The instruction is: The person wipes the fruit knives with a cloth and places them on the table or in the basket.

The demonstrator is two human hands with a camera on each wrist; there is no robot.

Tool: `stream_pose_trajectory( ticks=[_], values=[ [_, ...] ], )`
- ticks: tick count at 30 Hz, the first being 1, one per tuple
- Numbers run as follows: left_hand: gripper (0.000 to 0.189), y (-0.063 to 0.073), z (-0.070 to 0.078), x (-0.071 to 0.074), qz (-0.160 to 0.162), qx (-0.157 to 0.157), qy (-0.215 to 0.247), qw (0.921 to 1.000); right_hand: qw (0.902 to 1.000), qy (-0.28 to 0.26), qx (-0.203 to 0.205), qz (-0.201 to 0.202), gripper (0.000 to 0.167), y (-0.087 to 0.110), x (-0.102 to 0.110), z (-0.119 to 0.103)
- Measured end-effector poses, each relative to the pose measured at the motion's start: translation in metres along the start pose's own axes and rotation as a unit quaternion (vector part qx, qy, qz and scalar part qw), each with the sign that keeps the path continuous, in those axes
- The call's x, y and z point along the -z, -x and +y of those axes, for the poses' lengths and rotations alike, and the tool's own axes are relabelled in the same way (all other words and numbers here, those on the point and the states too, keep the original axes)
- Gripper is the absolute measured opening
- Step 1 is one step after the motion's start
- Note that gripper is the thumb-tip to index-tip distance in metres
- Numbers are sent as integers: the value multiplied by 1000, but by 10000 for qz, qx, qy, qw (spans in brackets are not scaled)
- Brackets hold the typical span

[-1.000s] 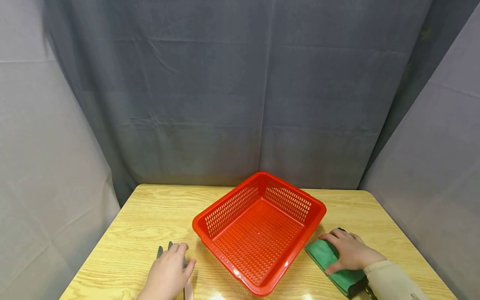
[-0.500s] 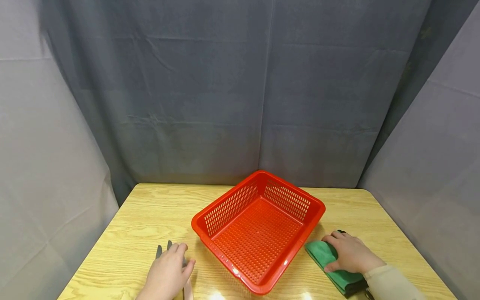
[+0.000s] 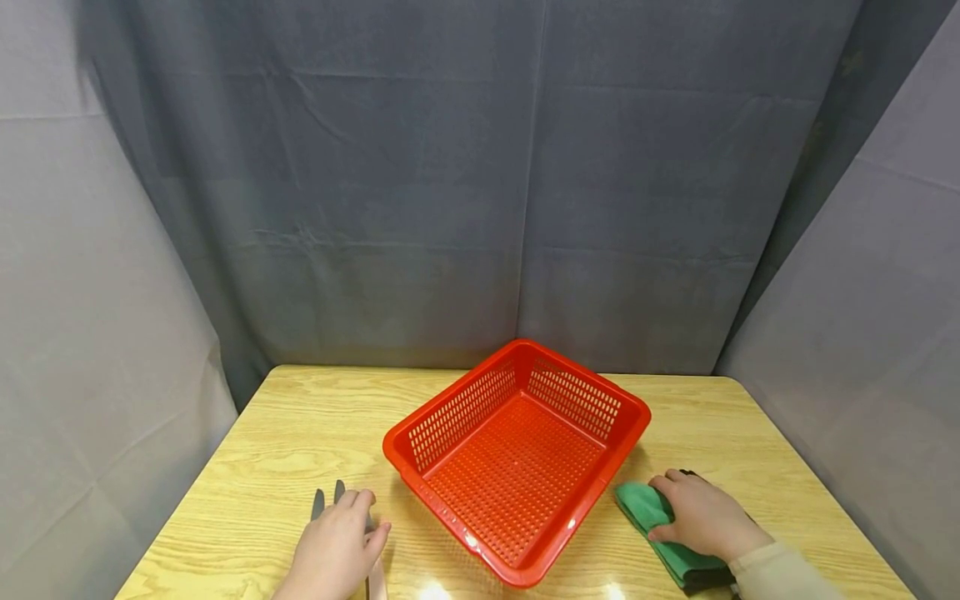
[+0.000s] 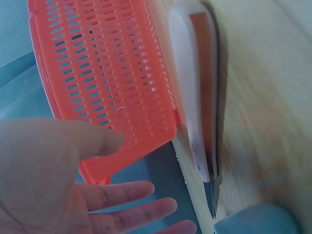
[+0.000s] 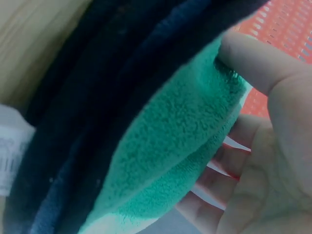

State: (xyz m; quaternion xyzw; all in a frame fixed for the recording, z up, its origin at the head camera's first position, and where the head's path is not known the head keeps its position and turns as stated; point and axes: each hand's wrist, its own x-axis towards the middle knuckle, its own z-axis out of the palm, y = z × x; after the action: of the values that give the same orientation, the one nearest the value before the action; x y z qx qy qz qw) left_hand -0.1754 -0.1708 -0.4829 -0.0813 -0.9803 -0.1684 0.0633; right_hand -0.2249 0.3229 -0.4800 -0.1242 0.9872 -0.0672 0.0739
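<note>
A folded green cloth [image 3: 643,508] with a dark border lies right of the basket. My right hand [image 3: 701,512] grips it from above, and in the right wrist view the thumb [image 5: 258,61] presses into the green pile with the fingers bent round the far side. My left hand [image 3: 333,542] hovers over a utensil with a pale pink handle [image 4: 187,87] and metal at its end; its kind cannot be told. Two grey blade-like tips [image 3: 318,504] show past the fingers. In the left wrist view the fingers [image 4: 131,214] are extended and hold nothing.
A red plastic basket [image 3: 517,562] with slotted walls stands in the middle between the hands, nothing inside it. The wooden table [image 3: 300,417] backs onto a grey curtain [image 3: 390,208], with pale cloth hanging on both sides. A white label [image 5: 12,148] shows beside the cloth's dark border.
My right hand has slid slightly down and to the right, and the green cloth looks more bunched under its fingers. The left hand and the basket stay nearly where they were.
</note>
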Motion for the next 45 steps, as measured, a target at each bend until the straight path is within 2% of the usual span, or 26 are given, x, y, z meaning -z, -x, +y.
stream_pose_trajectory(
  ticks=[7,12,19,30,39,45],
  values=[
    [37,1,0,-1,0,-31,30,10000,9990,247,84,356,65,5,-3,-8],
    [37,1,0,-1,-35,-33,38,10000,9978,401,-9,525,58,7,-8,-13],
    [36,0,1,0,-84,22,23,10000,9978,270,-126,594,49,7,-10,-18],
    [37,1,1,1,-35,-43,-29,10000,9938,23,175,1100,56,12,-14,-12],
    [36,0,1,0,-48,-33,-6,10000,9918,0,316,1239,57,13,-14,-10],
    [36,-1,2,1,-86,-15,-8,10000,9941,-260,175,1043,55,13,-12,-9]
  ],
)
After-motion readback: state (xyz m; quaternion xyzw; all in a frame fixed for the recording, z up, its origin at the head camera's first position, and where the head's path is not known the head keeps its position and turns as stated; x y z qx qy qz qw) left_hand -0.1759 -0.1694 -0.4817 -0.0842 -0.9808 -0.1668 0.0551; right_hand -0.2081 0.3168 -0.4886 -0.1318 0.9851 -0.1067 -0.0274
